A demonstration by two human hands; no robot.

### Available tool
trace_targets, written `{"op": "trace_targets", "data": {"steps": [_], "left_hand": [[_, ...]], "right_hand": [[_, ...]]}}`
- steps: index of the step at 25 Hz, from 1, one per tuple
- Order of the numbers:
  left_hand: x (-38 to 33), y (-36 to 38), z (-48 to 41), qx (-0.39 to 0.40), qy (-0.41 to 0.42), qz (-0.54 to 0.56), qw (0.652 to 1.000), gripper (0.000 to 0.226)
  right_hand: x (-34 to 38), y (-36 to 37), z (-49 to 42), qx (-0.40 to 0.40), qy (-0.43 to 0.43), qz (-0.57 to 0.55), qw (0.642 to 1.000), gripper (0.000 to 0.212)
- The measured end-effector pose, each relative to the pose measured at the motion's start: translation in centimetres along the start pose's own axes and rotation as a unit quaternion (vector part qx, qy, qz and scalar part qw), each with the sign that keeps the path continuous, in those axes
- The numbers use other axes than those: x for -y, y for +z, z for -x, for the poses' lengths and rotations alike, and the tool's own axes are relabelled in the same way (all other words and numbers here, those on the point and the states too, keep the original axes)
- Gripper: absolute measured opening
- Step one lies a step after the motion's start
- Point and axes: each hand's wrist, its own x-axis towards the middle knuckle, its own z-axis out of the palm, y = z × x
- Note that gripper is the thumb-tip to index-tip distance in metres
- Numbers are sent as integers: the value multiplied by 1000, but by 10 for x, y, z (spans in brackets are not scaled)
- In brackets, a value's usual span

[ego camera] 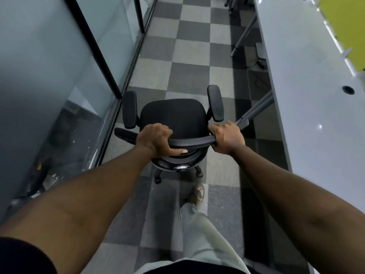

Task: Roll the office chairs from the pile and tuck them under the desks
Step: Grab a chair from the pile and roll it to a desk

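A black office chair (pixel 173 113) with two padded armrests stands on the checkered carpet in front of me, seen from above and behind. My left hand (pixel 156 140) grips the top rail of its backrest, thumb stretched along the rail's underside. My right hand (pixel 227 136) grips the same rail at its right end. The chair's wheeled base shows below the backrest. A long pale grey desk (pixel 308 99) runs along the right side, and the chair sits in the aisle to the left of it, not under it.
A glass partition (pixel 65 80) with black frames lines the left side. Slanted grey desk legs (pixel 256 109) reach into the aisle close to the chair's right armrest. Cables lie under the desk farther on. My foot (pixel 198 192) is just behind the chair's base.
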Motion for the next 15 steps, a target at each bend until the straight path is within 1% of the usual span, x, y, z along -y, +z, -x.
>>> {"op": "trace_targets", "data": {"steps": [2, 4, 7, 8, 12, 15], "left_hand": [[18, -4, -44, 9, -18, -6, 1000, 77], [36, -7, -88, 14, -28, 2, 1000, 78], [61, -16, -155, 27, -60, 8, 998, 79], [70, -17, -178, 28, -67, 12, 997, 79], [96, -21, -253, 22, -82, 3, 996, 77], [128, -24, -313, 1, -85, 7, 996, 78]], "right_hand": [[-24, 1, -48, 10, -11, 16, 1000, 28], [-49, -2, -101, 19, -25, -4, 999, 27], [-86, -5, -169, 19, -58, 10, 998, 26], [-101, -7, -197, 25, -66, -1, 998, 26], [-146, -9, -276, 19, -78, 12, 997, 22], [-176, -11, -342, 12, -85, 3, 996, 18]]}}
